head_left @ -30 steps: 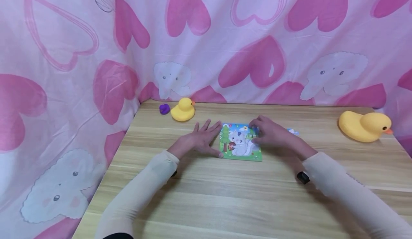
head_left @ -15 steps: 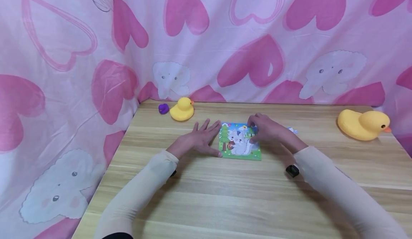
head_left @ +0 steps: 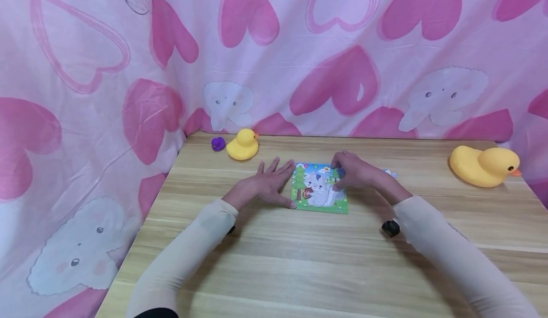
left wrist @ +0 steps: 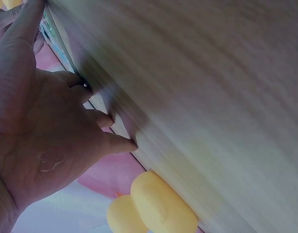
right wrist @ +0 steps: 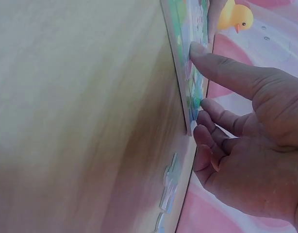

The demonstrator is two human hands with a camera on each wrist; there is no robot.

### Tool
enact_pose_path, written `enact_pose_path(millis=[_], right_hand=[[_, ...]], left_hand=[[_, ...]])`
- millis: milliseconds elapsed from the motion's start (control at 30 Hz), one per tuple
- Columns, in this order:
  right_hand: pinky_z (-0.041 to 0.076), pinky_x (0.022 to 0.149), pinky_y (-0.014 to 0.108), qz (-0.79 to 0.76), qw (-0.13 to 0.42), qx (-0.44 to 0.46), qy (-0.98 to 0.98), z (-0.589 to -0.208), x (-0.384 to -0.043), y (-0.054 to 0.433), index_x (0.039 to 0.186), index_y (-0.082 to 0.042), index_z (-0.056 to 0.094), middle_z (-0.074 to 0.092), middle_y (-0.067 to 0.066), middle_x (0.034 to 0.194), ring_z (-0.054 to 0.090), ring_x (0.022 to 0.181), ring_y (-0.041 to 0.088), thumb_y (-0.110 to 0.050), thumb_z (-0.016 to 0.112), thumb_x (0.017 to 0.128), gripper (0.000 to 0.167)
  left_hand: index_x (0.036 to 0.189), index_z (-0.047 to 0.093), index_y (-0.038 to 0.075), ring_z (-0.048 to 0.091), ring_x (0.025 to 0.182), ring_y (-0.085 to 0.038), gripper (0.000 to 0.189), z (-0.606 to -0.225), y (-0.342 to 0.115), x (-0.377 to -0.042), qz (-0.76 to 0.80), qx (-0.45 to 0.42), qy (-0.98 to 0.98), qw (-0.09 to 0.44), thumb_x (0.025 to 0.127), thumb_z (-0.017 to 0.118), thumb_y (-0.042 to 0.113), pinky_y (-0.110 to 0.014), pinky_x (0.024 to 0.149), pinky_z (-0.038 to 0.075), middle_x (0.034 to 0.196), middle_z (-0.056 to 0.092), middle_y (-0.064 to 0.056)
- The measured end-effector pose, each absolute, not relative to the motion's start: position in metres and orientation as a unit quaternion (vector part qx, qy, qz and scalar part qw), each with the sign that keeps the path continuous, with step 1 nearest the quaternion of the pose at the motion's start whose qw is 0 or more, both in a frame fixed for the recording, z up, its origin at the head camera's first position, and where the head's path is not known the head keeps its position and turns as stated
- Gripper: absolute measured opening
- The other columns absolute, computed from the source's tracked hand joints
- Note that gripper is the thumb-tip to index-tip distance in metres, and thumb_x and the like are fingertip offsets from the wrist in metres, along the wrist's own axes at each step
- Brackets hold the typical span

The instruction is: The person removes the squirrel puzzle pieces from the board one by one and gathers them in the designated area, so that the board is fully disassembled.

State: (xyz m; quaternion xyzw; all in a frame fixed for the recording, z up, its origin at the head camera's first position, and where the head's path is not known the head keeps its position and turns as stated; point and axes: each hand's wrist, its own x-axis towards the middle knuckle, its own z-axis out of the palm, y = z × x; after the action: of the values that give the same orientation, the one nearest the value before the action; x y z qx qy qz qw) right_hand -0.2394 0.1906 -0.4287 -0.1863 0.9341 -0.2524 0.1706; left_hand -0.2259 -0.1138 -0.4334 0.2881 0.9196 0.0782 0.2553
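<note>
A jigsaw puzzle (head_left: 318, 192) lies flat on the table, with a pale, bushy-tailed animal, trees and grass pictured on it. My left hand (head_left: 269, 185) rests beside its left side, fingers spread, thumb at the lower left corner. In the left wrist view those fingers (left wrist: 121, 143) reach down to the wood. Over the upper right part my right hand (head_left: 355, 170) bends down, thumb and index finger set across a jigsaw piece (right wrist: 196, 77). That piece is largely covered in the head view. The right hand's other fingers (right wrist: 203, 156) curl in past the puzzle's edge.
Loose jigsaw pieces (right wrist: 169, 187) lie right of the puzzle, partly behind the right wrist. A yellow duck (head_left: 243, 145) and a small purple duck (head_left: 218, 144) stand back left; a larger yellow duck (head_left: 484, 167) stands right. A pink heart-patterned curtain (head_left: 274, 71) backs the wooden table (head_left: 299, 270).
My right hand and forearm have shifted slightly left and turned over the puzzle's upper right, mostly in the first half second. The left hand stays at the puzzle's left side.
</note>
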Motion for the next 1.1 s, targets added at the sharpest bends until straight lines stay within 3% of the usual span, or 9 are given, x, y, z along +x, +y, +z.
enact_pose_path(millis=[433,900,1100], right_hand=[[0.051,0.109,0.055,-0.241,0.128,-0.203,0.94,-0.4351,-0.2361,0.1934,0.135,-0.006,0.061,0.056,0.013,0.13,0.05,0.121,0.031,-0.021,0.094,0.08,0.066],[0.057,0.105,0.053,-0.248,0.128,-0.221,0.934,-0.4347,-0.2412,0.196,0.127,-0.003,0.063,0.063,0.014,0.124,0.061,0.116,0.031,-0.002,0.085,0.085,0.048],[0.059,0.102,0.052,-0.24,0.128,-0.213,0.938,-0.4305,-0.2434,0.1943,0.126,-0.004,0.066,0.066,0.013,0.121,0.062,0.112,0.031,-0.002,0.085,0.083,0.047]], left_hand=[[0.171,-0.005,0.024,-0.016,0.166,-0.035,0.123,-0.4317,-0.1161,-0.2257,0.082,0.287,0.919,0.259,0.087,0.067,0.077,-0.069,0.13,-0.01,0.18,-0.012,0.005],[0.171,-0.005,0.023,-0.016,0.166,-0.035,0.124,-0.4356,-0.1154,-0.2257,0.084,0.291,0.919,0.254,0.087,0.066,0.079,-0.068,0.13,-0.01,0.18,-0.012,0.005],[0.171,-0.005,0.023,-0.017,0.166,-0.035,0.125,-0.4337,-0.1154,-0.2265,0.085,0.288,0.919,0.255,0.086,0.067,0.08,-0.068,0.13,-0.01,0.18,-0.013,0.005]])
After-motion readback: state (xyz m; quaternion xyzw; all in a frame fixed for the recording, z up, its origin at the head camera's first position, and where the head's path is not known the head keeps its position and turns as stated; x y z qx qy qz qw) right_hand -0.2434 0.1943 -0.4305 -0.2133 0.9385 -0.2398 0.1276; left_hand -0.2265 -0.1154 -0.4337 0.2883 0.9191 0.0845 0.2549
